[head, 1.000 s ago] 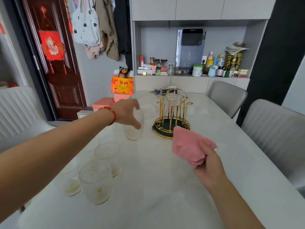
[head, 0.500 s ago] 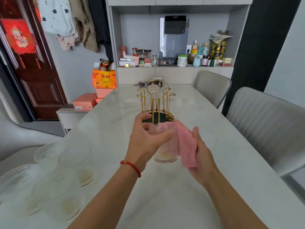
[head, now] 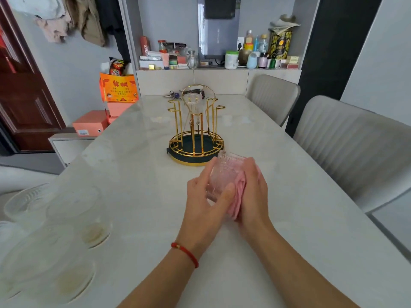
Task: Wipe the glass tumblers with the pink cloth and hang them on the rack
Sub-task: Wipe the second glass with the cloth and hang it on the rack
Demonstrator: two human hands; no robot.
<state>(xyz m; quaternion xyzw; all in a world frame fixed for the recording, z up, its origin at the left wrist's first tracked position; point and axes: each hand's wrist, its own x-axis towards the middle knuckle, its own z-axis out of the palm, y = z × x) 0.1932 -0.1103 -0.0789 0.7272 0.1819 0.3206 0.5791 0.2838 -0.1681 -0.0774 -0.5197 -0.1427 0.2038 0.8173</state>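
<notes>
1. Two hands meet over the table [head: 278, 218]: left hand [head: 205, 202] grips the glass tumbler [head: 223, 174], tilted, just before the rack [head: 195, 134].
2. Right hand [head: 253, 192] presses the pink cloth [head: 236, 200] against it.
3. More tumblers [head: 66, 230] wait at left.

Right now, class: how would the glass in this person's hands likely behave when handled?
The glass looks stiff and probably fragile: clear, ribbed walls. Its round body, tilted between the left hand and the cloth, might roll if laid sideways.
</notes>
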